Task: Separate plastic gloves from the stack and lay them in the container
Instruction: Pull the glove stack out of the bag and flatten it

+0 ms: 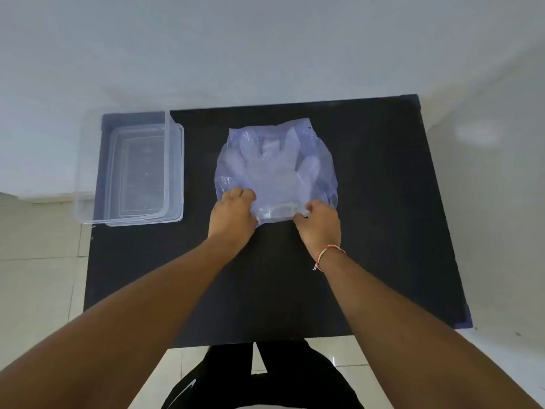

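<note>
1. Right now the stack of plastic gloves (275,169) lies mid-table, a thin, crinkled, see-through bluish pile with glove fingers fanning towards the far edge.
2. Left hand (234,215) is curled closed, pinching the stack's near left edge.
3. Right hand (320,222) is likewise closed on the near right edge.
4. Clear container (132,172) sits well apart at the black table's (383,202) left side.

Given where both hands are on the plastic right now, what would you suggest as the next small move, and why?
Probably peel up just the top sheet at the near edge. Both the left hand and the right hand are pinching the near edge of the stack of gloves, which lies flat on the black table, and the clear container to the left looks empty.
</note>
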